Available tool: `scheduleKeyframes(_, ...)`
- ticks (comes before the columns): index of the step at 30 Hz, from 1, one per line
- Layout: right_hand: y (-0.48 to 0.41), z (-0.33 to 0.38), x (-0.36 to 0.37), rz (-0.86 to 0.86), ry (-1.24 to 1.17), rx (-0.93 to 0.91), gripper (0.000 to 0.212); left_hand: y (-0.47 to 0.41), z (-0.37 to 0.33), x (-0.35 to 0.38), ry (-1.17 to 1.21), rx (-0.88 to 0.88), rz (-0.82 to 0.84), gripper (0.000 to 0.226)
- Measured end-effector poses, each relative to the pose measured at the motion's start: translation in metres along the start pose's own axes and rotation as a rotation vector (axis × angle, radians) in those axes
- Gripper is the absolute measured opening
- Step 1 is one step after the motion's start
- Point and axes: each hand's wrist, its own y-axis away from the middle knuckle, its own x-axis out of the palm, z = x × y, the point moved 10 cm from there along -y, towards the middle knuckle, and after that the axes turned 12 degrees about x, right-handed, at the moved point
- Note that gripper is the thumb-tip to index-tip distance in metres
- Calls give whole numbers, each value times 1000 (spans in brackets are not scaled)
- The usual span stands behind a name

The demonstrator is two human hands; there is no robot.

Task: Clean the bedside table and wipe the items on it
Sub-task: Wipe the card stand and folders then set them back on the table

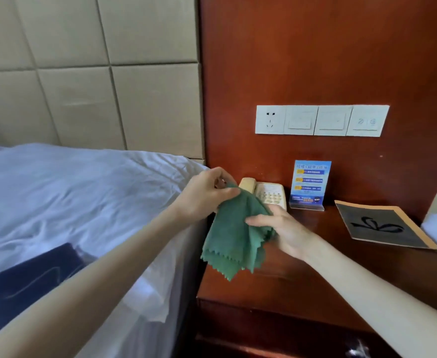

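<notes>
Bedside table (302,275) of red wood beside a white bed (70,192); both hands grip a green cloth (234,236).

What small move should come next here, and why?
Probably bring the green cloth down onto the bare front part of the bedside table and start wiping. Both the left hand and the right hand hold the cloth in the air, seemingly folding it, and it touches nothing yet. The phone, sign stand and booklet sit further back.
</notes>
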Motion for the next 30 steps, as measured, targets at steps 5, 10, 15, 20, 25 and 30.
scheduleKeyframes(5,-9,3,30,-9,-11,-11,25,37,17,-37,-27,-72,3,10)
scheduleKeyframes(10,-17,9,45,-35,-22,16,38,81,43,-88,-265,-109,0,14)
scheduleKeyframes(15,-27,-13,56,-84,-82,178,19,119,85,-134,-545,-258,92,15)
scheduleKeyframes(20,-36,-30,74,-85,-163,256,23,158,124,-178,-724,-472,274,19)
scheduleKeyframes(25,-42,-36,90,-22,-177,274,23,207,147,-211,-810,-630,396,36)
scheduleKeyframes(30,-42,-36,102,-2,-179,286,20,231,155,-229,-697,-733,334,33)
